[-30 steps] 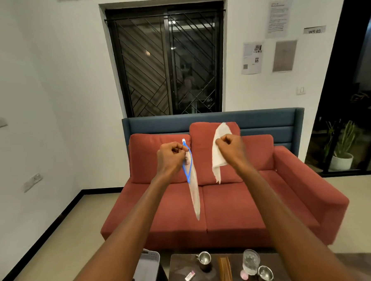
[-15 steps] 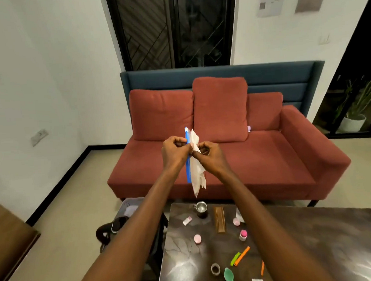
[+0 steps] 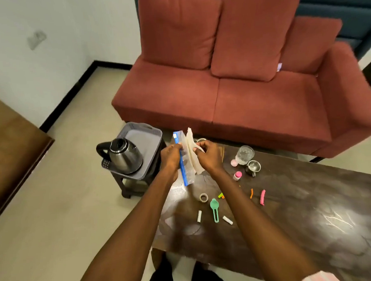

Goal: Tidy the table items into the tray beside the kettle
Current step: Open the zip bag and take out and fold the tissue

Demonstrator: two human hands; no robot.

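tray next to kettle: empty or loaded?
Empty as far as visible: the grey tray's floor shows bare; the kettle hides its near part.

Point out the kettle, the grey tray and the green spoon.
kettle (image 3: 125, 157): head view, on its steel body.
grey tray (image 3: 151, 137): head view, on its far right rim.
green spoon (image 3: 213, 204): head view, on its round bowl.

Two hands (image 3: 170, 157) (image 3: 209, 156), one kettle (image 3: 125, 157), one tray (image 3: 146, 135), perhaps two steel cups (image 3: 253, 168)
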